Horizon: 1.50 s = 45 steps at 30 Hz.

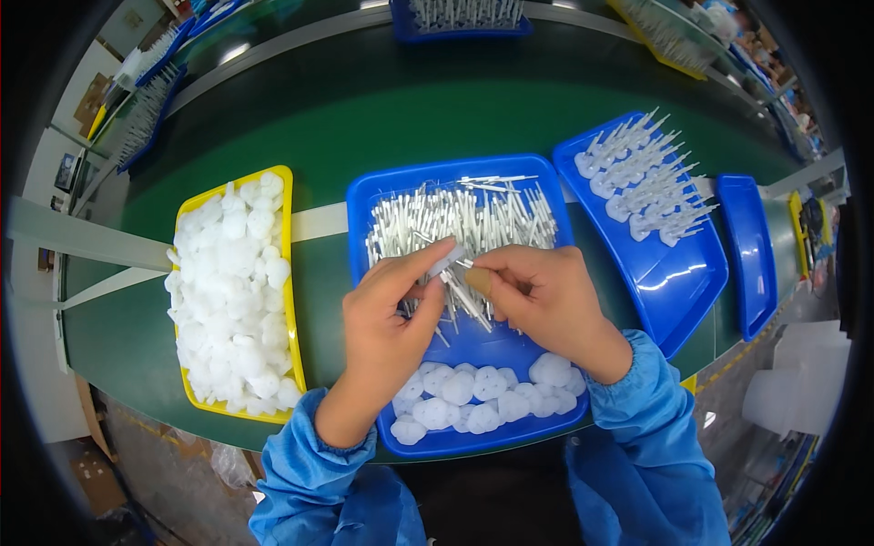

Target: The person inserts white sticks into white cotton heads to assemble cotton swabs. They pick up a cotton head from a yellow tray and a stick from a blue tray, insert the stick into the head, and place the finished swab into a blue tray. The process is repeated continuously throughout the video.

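Observation:
Above the middle blue tray (482,348), my two hands meet with their fingertips close together. My left hand (387,305) pinches a small translucent white plastic disc (446,261) between thumb and fingers. A thin white rod (467,264) is pinched in my right hand (555,296), its end at the disc; whether it has entered the disc I cannot tell. A tan finger cover (479,279) is on one right fingertip. Beneath the hands lies a heap of thin white and metallic rods (401,218). Several white discs (458,387) fill the tray's near end.
On the left, a yellow tray (292,309) is heaped with white discs (228,291). A tilted blue tray (678,291) at right holds rods standing in discs (642,177). Beside it is a narrow blue tray (748,259). More filled trays line the far side of the green table (364,118).

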Each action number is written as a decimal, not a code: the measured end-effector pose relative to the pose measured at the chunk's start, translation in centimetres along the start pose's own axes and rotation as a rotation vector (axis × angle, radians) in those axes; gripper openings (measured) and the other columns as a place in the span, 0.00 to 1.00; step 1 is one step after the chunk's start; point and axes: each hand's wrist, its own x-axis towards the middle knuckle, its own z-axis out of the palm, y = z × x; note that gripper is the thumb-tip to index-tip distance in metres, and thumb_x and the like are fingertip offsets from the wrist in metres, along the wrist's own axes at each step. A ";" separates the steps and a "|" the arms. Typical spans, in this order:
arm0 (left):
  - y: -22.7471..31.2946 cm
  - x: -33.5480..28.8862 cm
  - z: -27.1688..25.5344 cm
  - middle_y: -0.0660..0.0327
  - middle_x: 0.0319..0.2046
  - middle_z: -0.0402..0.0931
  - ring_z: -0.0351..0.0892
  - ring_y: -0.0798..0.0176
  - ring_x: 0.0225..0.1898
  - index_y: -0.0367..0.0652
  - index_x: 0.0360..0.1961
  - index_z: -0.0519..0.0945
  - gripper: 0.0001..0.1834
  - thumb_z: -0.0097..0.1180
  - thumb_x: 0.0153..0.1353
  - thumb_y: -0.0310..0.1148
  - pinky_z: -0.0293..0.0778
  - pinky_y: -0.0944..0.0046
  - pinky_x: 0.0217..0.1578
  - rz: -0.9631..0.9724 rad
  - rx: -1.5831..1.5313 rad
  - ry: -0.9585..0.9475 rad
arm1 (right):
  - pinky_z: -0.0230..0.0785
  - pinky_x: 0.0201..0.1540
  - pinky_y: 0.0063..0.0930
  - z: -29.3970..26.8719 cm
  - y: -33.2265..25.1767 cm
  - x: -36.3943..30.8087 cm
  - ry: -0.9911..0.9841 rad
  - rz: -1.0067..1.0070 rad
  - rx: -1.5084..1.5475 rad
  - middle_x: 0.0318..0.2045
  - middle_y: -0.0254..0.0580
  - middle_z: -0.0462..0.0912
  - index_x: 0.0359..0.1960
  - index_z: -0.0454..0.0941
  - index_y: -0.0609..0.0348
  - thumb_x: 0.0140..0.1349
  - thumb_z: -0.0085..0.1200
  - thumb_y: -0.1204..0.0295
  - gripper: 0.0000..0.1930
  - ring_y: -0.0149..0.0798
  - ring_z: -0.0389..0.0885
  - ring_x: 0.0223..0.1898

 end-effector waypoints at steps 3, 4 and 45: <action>-0.2 0.0 0.1 0.55 0.45 0.92 0.90 0.63 0.41 0.48 0.64 0.91 0.27 0.68 0.66 0.15 0.88 0.65 0.44 0.002 0.009 0.000 | 0.74 0.25 0.28 0.1 0.6 0.1 0.015 -0.077 -0.073 0.22 0.41 0.88 0.43 0.93 0.60 0.69 0.73 0.72 0.06 0.31 0.86 0.22; -0.3 -0.1 0.1 0.55 0.45 0.92 0.90 0.63 0.40 0.48 0.64 0.92 0.27 0.68 0.66 0.15 0.88 0.65 0.44 0.017 0.027 -0.002 | 0.75 0.26 0.31 0.3 0.9 0.1 0.033 -0.112 -0.085 0.24 0.42 0.89 0.43 0.93 0.58 0.69 0.73 0.71 0.06 0.36 0.87 0.23; -0.9 0.0 -0.7 0.58 0.61 0.79 0.83 0.66 0.57 0.40 0.67 0.85 0.28 0.76 0.65 0.20 0.84 0.67 0.52 -0.009 -0.257 -0.079 | 0.76 0.59 0.41 -1.8 1.6 0.4 0.096 -0.680 -0.516 0.51 0.32 0.91 0.60 0.92 0.42 0.57 0.73 0.71 0.26 0.40 0.89 0.50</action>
